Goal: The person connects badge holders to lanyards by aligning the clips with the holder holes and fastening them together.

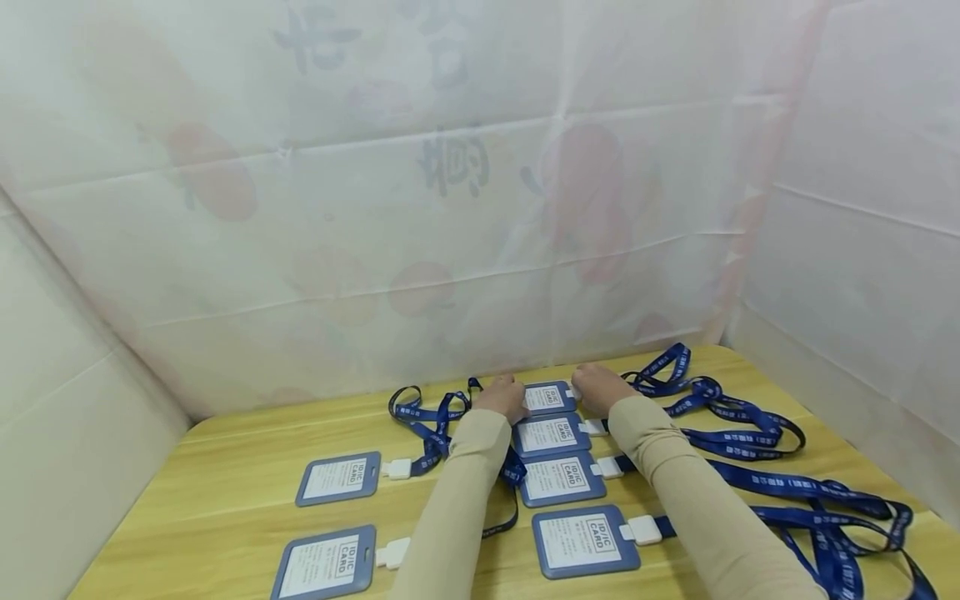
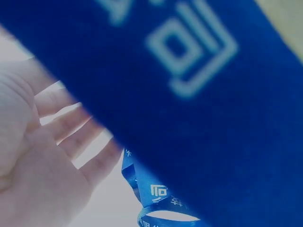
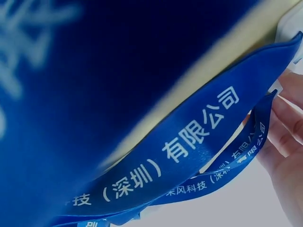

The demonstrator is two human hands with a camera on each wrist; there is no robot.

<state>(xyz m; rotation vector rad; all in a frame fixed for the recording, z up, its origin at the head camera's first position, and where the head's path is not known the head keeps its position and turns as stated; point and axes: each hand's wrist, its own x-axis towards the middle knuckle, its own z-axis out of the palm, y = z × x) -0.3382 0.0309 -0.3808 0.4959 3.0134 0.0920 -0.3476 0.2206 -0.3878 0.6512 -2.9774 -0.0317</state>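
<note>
Card holder point(image 1: 547, 397) lies on the desk point(image 1: 247, 442) beyond three nearer holders point(image 1: 558, 477), at the column's far end, between the left hand point(image 1: 501, 397) at its left edge, grip state not determinable, and the right hand point(image 1: 600, 390), grip pinching its white clip point(image 1: 573, 394).

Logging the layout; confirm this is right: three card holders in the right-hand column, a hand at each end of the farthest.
Not three: the head view shows four card holders in that column. The left hand and right hand are at the farthest one's ends.
</note>
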